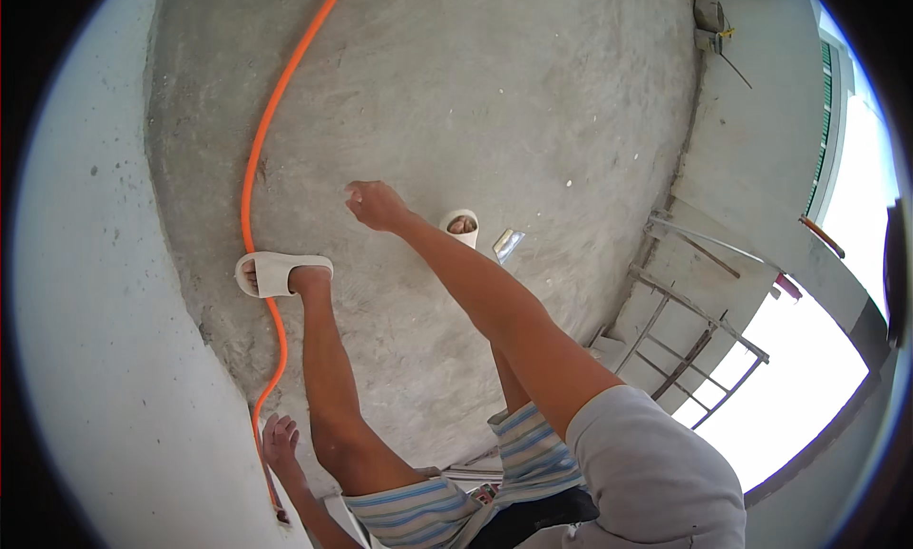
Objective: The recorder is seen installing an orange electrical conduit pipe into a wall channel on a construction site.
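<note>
My right hand [377,206] is stretched out over the concrete floor with its fingers curled in. Whatever they may hold is too small to make out. Low at the left, my left hand [280,441] is beside the white wall, its fingers loosely apart with nothing visible in them. An orange hose [255,169] runs along the floor and down the wall base, passing close to my left hand. Under my left foot in its white slipper [281,275], the hose disappears and comes out again. A flat shiny metal piece [509,246], like a trowel blade, lies near my right slipper [460,226].
The white wall [86,292] rises close on my left. At the right stands a metal frame [689,345] like scaffolding, by a bright opening. Some blocks [709,21] sit by the far right wall. Small white specks dot the concrete floor [456,93].
</note>
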{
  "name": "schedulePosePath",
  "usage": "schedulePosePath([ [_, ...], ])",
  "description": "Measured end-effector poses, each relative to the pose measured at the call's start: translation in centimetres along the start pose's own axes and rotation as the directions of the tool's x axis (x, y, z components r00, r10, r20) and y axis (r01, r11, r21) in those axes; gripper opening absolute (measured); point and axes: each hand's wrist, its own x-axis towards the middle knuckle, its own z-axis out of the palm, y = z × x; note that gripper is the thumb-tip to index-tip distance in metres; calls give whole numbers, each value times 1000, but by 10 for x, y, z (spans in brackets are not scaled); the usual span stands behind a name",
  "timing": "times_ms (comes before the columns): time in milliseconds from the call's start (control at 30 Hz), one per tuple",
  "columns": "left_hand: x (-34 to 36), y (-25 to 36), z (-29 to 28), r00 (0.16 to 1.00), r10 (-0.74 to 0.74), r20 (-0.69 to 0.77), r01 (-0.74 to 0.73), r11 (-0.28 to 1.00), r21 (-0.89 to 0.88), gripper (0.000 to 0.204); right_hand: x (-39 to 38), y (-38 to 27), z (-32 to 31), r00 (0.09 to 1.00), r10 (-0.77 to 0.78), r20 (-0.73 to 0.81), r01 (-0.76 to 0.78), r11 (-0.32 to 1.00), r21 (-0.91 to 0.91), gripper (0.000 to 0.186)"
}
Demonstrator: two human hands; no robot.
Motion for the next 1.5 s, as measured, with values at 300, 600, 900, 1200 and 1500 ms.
schedulePosePath([
  [300,2,75,103,997,74,-8,-68,951,300,43,-178,348,-180,770,638,6,-522,636,-568,16],
  [600,32,133,194,993,-18,117,-88,552,829,42,-210,512,-46,930,-179,320,353,670,-653,15],
  [900,39,164,215,997,-34,72,-31,670,742,33,-198,557,-24,841,-175,512,496,626,-601,16],
  [1200,39,163,202,999,5,39,-29,775,631,32,-199,537,-56,808,-105,579,509,621,-597,15],
  [1500,-6,170,242,915,334,225,-395,856,335,29,-157,298,-244,945,216,-245,-295,889,-351,16],
])
